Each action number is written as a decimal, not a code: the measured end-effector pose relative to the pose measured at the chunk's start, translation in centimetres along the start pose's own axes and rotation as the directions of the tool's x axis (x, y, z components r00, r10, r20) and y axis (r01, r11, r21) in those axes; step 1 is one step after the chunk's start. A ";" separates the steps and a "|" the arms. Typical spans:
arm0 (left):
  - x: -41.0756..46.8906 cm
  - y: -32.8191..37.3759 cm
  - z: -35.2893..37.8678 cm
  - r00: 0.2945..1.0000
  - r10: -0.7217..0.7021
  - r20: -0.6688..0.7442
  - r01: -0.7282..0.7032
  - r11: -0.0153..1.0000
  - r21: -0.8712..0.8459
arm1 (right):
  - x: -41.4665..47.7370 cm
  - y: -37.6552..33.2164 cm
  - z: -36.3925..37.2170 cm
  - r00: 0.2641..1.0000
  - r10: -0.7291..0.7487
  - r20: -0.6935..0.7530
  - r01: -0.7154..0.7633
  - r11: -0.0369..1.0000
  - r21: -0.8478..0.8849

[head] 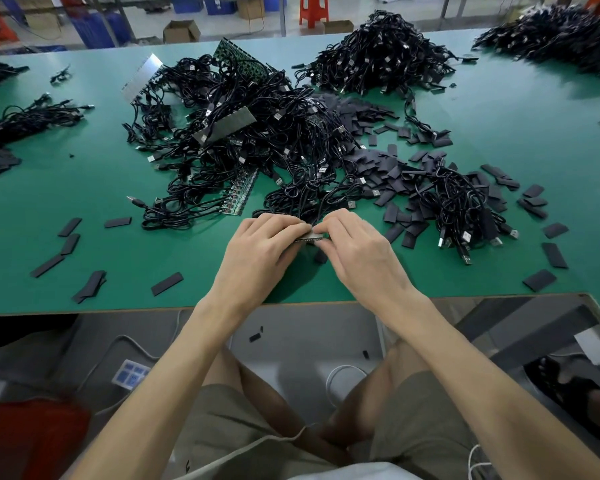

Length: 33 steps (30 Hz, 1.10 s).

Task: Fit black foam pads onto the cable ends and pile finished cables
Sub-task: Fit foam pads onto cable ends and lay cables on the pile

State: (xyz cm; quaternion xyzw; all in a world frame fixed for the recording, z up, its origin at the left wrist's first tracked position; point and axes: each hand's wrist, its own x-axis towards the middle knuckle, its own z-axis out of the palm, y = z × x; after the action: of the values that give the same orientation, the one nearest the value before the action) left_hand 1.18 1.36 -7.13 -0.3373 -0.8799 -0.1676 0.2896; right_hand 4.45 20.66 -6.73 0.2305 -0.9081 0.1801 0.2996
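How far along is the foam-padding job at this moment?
Done: a far cable heap is piled up, though padded ends cannot be confirmed. In hand: the left hand and right hand pinch a flat dark piece over the green table. Left: a big central cable tangle and many loose foam pads.

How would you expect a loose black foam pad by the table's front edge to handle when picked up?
Probably light and bendy: the foam pad is a thin flat strip. Lying flat on the table, it likely won't roll but may be fiddly to pinch.
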 end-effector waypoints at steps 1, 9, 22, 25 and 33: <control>0.0 0.0 0.0 1.000 0.006 0.000 -0.006 1.000 -0.001 | 0.0 0.0 0.1 1.000 -0.003 0.004 0.003 1.000 -0.022; 0.1 0.1 -0.1 0.999 0.036 0.022 -0.036 0.999 0.001 | -0.1 0.1 0.1 1.000 -0.010 0.016 0.011 0.998 -0.064; 0.1 -0.3 -0.2 0.996 0.069 0.061 -0.065 0.996 -0.067 | 0.0 0.1 -0.4 0.994 -0.057 0.098 0.065 0.995 -0.072; 0.3 -0.4 0.0 0.994 0.084 0.071 -0.080 0.995 -0.057 | 0.2 0.1 -0.4 0.991 -0.059 0.118 0.069 0.994 -0.087; 0.6 -0.7 -0.2 0.990 0.115 0.084 -0.109 0.991 -0.075 | 0.5 0.1 -0.4 0.988 -0.095 0.123 0.106 0.991 -0.087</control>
State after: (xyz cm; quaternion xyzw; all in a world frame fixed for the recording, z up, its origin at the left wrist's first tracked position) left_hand 0.46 1.09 -6.72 -0.4034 -0.8650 -0.1668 0.2473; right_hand 4.25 20.81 -6.15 0.2719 -0.9190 0.1080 0.2643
